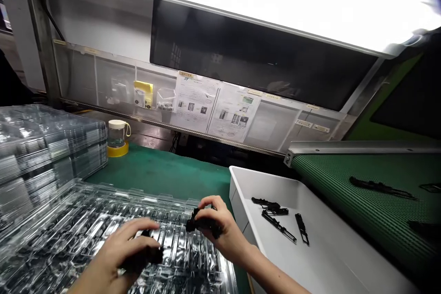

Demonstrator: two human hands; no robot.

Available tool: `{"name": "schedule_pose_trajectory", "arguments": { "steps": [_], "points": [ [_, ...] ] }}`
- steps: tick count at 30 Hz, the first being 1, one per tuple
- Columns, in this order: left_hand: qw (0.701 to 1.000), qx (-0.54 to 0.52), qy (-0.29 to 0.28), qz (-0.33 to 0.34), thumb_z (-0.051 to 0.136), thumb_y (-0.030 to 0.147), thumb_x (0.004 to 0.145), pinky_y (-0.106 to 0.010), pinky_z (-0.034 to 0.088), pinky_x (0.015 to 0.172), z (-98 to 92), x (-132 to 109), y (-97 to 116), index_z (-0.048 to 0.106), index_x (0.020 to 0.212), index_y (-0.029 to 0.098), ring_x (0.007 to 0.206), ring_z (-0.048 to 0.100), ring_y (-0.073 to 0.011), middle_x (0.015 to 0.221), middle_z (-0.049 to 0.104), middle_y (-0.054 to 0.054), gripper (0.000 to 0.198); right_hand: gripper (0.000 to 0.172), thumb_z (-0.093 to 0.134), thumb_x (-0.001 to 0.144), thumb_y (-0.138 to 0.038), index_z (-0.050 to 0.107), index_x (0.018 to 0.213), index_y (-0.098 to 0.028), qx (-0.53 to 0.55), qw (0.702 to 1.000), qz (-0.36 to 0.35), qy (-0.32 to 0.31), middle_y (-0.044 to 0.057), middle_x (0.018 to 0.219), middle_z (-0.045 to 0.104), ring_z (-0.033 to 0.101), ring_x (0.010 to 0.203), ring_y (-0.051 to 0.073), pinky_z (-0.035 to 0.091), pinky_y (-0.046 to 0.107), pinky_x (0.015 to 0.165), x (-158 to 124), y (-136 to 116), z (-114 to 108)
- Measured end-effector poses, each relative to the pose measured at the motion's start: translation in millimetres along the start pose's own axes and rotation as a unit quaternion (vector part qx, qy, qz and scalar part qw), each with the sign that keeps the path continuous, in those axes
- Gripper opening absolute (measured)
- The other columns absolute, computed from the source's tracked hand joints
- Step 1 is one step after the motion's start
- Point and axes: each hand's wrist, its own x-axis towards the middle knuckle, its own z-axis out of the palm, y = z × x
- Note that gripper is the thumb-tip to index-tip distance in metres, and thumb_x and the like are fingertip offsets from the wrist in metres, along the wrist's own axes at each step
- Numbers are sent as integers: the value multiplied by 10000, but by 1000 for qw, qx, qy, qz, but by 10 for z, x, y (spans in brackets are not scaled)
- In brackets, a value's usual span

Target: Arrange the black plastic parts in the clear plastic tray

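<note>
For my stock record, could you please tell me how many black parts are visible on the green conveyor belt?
3: the first part furthest left, the second part at the right edge, the third part below it. More may lie outside the picture.

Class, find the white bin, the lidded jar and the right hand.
White bin (pixel 324 257): head view, bare floor.
Lidded jar (pixel 116 136): head view, clear body.
Right hand (pixel 226 226): head view, middle of the hand.

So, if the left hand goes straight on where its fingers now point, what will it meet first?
Probably the black part held in the right hand, over the clear tray, though depth is unclear.
</note>
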Motion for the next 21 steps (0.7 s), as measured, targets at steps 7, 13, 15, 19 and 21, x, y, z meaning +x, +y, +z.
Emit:
{"name": "schedule_pose_trajectory", "arguments": {
  "steps": [7,13,15,19,21],
  "points": [
    [952,207,-115,196,384,48,650,-486,188,951,379,492,-201,604,824,328,1193,180,-259,1260,349,22,396,190,502,709,-289,564,886,-319,-211,956,-162,-124,19,1040,479,325,1019,233,268,425,809,-67,396,226],
    [957,138,-241,84,372,48,512,-489,117,979,323,517,-335,502,934,369,1216,108,-214,1303,250,94,546,418,622,583,-389,529,988,-349,-159,967,-54,-189,17,1181,382,250,1101,278,270,469,856,-157,515,153],
    [958,128,-248,69,397,104,561,-504,110,974,270,487,-306,491,949,389,1221,16,-232,1328,170,109,491,412,635,576,-389,540,975,-349,-130,971,-17,-199,21,1179,382,254,1110,278,280,470,866,-191,496,65],
    [957,143,-239,82,354,44,549,-524,110,967,246,478,-290,506,918,403,1221,15,-235,1321,176,127,536,378,606,629,-231,527,985,-328,-60,979,53,-187,19,1170,380,304,1108,222,297,389,906,-222,408,-74],
    [957,164,-219,99,332,1,522,-515,99,975,260,495,-304,531,883,391,1220,80,-228,1301,236,126,568,370,512,650,-101,528,966,-294,-55,983,69,-160,24,1137,399,353,1071,193,321,348,891,-224,378,-101]
  ]
}}
